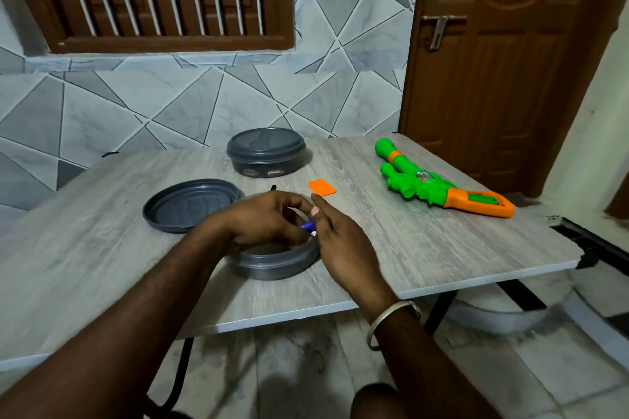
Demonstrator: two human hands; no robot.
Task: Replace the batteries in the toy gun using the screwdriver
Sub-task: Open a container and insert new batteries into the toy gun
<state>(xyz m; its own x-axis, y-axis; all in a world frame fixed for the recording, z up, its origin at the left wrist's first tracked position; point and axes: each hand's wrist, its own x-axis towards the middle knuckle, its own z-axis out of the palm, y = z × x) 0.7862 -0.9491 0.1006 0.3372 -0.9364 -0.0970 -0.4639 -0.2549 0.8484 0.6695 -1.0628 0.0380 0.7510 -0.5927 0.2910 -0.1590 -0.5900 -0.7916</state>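
Observation:
The green and orange toy gun (439, 185) lies on the right part of the grey wooden table (442, 248). Its small orange battery cover (321, 188) lies loose on the table, left of the gun. My left hand (269, 221) hovers over an open round grey container (275, 264), fingers closed on a blue battery (307, 225) with a silver end. My right hand (343, 245) rests at the container's right rim, fingers apart, fingertips close to the battery. A thin black tip (273, 187) pokes out behind my left hand; the screwdriver itself is not clearly visible.
The container's grey lid (189, 206) lies upside down to the left. A second, closed grey container (267, 151) stands at the back of the table. A tiled wall is behind, a brown door (493, 61) at the right. The table's front edge is near my forearms.

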